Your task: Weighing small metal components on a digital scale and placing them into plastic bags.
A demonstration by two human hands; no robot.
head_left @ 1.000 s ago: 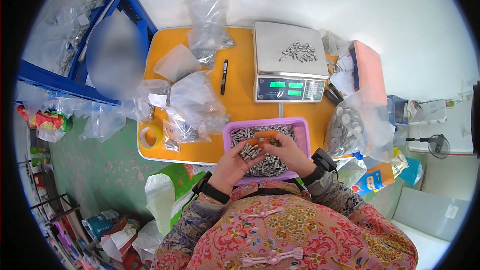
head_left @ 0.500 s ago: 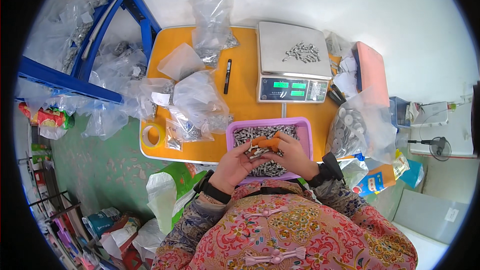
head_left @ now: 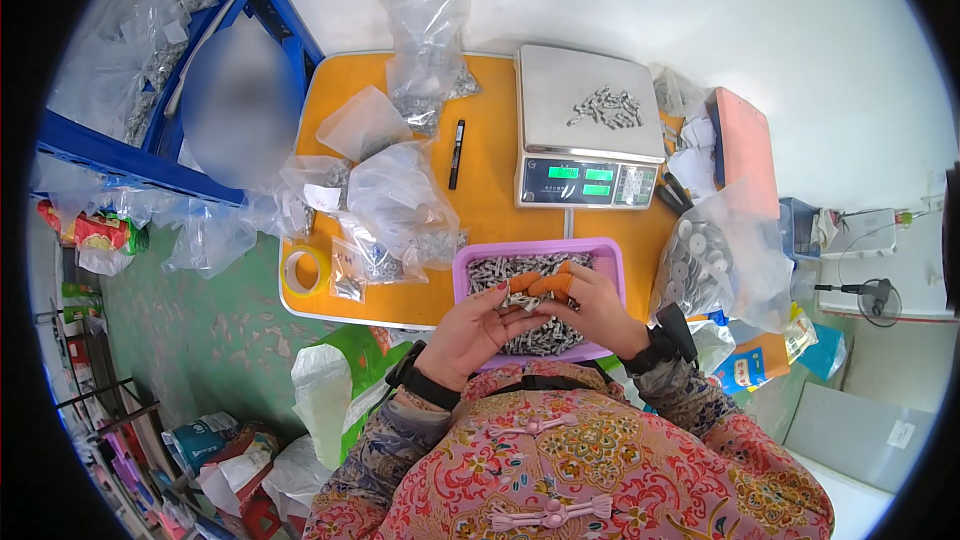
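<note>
A purple plastic basket (head_left: 617,285) full of small silvery metal fittings (head_left: 540,342) stands at the table's near edge. Above it both hands meet. My left hand (head_left: 474,332) is cupped palm up, its fingers curled around a few of these fittings. My right hand (head_left: 598,308), with orange covers on some fingers, reaches over from the right and pinches at the same fittings beside the left fingertips. Exactly which pieces each hand grips is partly hidden by the fingers.
Behind the basket, a digital scale (head_left: 590,155) carries a small pile of fittings (head_left: 607,108). Left on the orange table (head_left: 490,225) lie clear bags (head_left: 395,195), yellow tape (head_left: 305,271) and a black marker (head_left: 456,154). A bag of grey discs (head_left: 695,265) stands right. Blue shelving (head_left: 130,170) borders the left.
My right hand has shifted slightly to the right, its orange-covered fingers changing position over the fittings. My left hand stays almost in place. The basket and scale pile look the same.
</note>
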